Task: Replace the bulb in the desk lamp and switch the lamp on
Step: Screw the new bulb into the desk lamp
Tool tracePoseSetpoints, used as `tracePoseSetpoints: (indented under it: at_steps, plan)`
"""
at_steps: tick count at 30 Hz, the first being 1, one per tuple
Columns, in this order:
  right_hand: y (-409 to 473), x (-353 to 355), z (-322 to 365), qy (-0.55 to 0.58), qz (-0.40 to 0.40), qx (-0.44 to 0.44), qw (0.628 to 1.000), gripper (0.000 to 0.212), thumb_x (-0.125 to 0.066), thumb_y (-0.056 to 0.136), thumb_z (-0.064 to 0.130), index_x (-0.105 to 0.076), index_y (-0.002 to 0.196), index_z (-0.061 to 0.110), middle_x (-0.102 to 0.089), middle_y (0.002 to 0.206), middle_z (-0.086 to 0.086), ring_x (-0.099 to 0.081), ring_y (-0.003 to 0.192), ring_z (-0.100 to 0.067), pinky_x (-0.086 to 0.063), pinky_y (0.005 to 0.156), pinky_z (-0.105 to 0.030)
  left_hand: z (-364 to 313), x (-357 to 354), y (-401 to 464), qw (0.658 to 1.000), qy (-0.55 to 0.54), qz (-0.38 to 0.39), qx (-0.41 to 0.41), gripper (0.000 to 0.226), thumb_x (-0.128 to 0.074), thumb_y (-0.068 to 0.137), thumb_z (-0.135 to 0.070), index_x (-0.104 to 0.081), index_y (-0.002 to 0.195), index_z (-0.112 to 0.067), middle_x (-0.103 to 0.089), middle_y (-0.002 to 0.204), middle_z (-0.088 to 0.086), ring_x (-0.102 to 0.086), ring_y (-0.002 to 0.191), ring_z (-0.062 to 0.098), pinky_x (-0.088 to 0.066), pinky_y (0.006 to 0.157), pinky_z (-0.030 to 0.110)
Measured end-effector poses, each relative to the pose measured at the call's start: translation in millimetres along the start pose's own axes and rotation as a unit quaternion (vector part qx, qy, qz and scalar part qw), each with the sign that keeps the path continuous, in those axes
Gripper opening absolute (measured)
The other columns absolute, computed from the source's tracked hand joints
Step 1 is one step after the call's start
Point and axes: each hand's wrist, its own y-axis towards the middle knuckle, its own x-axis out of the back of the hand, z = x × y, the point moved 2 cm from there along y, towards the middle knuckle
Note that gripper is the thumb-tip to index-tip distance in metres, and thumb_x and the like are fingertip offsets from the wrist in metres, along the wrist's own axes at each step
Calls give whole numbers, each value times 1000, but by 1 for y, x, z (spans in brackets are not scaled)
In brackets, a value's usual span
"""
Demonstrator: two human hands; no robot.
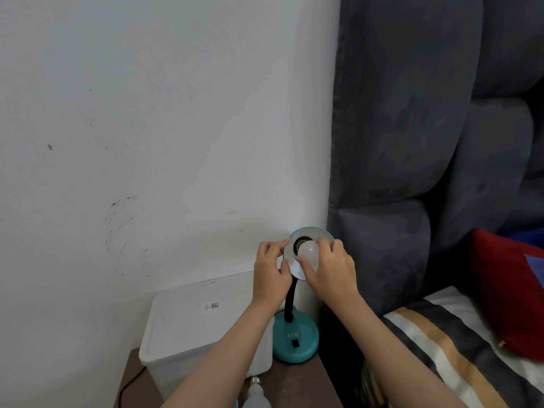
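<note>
Beside the bed, on the counter [318,381], my left hand [270,269] grips the lamp shade [316,234] rim; my right hand [331,266] clasps the bulb [309,253], its base pointing into the socket [303,241] just behind.

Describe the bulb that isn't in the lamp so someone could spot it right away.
Find the brown table beside the bed. In front of the white box and the teal lamp, the spare bulb lies at the table's near edge, untouched, its screw cap pointing at the box.
</note>
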Motion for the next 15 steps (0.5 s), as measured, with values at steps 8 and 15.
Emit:
tracePoseSetpoints:
  at_steps: [8,15]
  plan:
    - [-8,-1,-4,13,20,41,999,50,-78,68,33,-57,111,17,-59,97,-13,-61,62,-28,-49,55,-35,2,2,1,1000,1,1,-4,45,-52,83,6,-58,118,-22,-46,103,-8,-53,99,4,-53,84,29]
    - [-2,-3,-2,-6,-47,38,998,43,-76,72,39,-60,100,11,-59,95,-17,-58,60,-27,-49,49,-34,2,1,1,1000,-2,0,-4,44,-52,84,5,-57,118,-22,-45,102,-9,-50,100,-5,-53,82,27]
